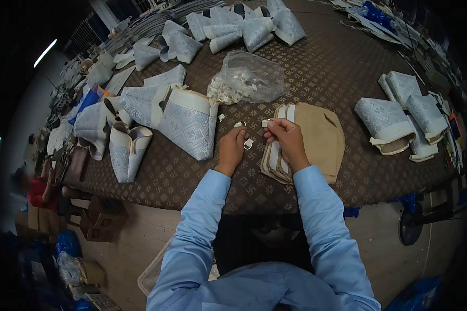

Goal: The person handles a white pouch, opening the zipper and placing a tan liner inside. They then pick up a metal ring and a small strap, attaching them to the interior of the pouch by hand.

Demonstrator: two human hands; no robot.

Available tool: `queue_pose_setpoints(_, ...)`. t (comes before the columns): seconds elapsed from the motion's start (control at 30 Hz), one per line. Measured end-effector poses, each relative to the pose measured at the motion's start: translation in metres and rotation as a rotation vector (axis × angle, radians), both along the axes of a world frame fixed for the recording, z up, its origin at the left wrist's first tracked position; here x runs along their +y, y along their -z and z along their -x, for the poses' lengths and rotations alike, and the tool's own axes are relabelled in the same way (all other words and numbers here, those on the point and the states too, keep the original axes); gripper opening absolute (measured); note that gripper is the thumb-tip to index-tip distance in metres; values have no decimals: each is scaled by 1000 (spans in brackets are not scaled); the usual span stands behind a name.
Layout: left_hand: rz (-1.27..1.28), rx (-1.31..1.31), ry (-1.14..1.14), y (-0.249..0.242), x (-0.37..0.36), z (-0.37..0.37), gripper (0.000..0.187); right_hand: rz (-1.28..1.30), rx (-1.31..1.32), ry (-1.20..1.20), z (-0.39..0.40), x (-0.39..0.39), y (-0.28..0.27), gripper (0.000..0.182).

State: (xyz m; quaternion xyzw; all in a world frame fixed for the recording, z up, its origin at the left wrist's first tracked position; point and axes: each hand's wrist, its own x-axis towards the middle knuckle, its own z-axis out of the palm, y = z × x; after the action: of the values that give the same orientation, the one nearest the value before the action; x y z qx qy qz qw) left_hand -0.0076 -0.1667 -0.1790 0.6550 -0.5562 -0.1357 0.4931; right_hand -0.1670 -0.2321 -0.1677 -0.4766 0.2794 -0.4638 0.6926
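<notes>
Head view — no legible writing on the tan panels [316,137] under right hand [287,139].

Both arms in light blue sleeves reach forward, close together. The left hand [232,147] curls its fingers in a pinch; the right hand [287,139] pinches likewise, knuckles up.

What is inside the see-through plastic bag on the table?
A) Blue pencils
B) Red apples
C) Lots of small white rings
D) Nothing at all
C: the clear plastic bag lies just beyond the hands and holds a heap of small white rings, some spilling out at its open end; the left hand holds one such ring between its fingers.
</notes>
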Motion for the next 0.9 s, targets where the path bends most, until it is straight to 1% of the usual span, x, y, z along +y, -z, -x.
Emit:
queue_pose_setpoints(0.07, 16, 23, 1, 6, 4, -2, 17, 0, 5, 4, 1, 1, 2, 19)
queue_pose_setpoints(0.13, 172, -355, 35, 0, 13, -3, 12, 16, -5, 9, 1, 0, 0, 18)
queue_pose_setpoints(0.17, 162, -356, 61, -4, 20, -2, 10, 4, 3, 4, 2, 1, 0, 18)
queue_pose_setpoints(0.2, 155, -365, 82, -21, 28, 3, 8, -3, 6, -5, 1, 2, -1, 19)
queue_pose_setpoints(0.23, 202, -403, 90, -44, 34, 5, 9, -3, 48, -3, 0, 3, -4, 19)
queue_pose_setpoints(0.3, 347, -559, -18, -89, 32, -10, 10, 27, 42, -42, 0, 3, -4, 19)
queue_pose_setpoints(0.33, 411, -678, -88, -112, 23, -27, 13, 44, 63, -61, 0, 2, -6, 19)
queue_pose_setpoints(0.4, 430, -938, -156, -152, -7, -68, 20, 77, 84, -65, 0, 1, -4, 19)
queue_pose_setpoints(0.43, 436, -939, -159, -165, -16, -85, 20, 106, 74, -69, 0, 0, -1, 18)
queue_pose_setpoints(0.5, -501, -768, 196, -191, -23, -103, 37, 155, 58, -65, -1, 0, -2, 17)
queue_pose_setpoints(0.53, -483, -777, 193, -199, -17, -103, 37, 144, 73, -55, 0, 3, -3, 17)
queue_pose_setpoints(0.6, -547, -1038, 238, -199, 13, -101, 44, 137, 63, -56, 1, 6, -2, 17)
queue_pose_setpoints(0.67, -352, -1061, 258, -180, 57, -104, 44, 200, 56, -57, -3, 24, -20, 18)
queue_pose_setpoints(0.7, -327, -1072, 178, -175, 81, -96, 44, 259, 50, -53, -6, 31, -35, 18)
queue_pose_setpoints(0.73, -336, -1060, 156, -169, 97, -93, 44, 377, -15, -119, -15, 41, -50, 17)
queue_pose_setpoints(0.8, -102, -1053, 56, -151, 127, -87, 43, 710, 128, -90, -33, 60, -86, 15)
queue_pose_setpoints(0.83, -115, -1008, 0, -148, 132, -81, 38, 744, 129, -109, -43, 72, -110, 14)
queue_pose_setpoints(0.87, -132, -991, -9, -141, 136, -82, 38, 843, 157, -147, -57, 73, -121, 12)
queue_pose_setpoints(0.9, -42, -894, -18, -135, 137, -85, 34, 945, 182, -176, -71, 72, -130, 10)
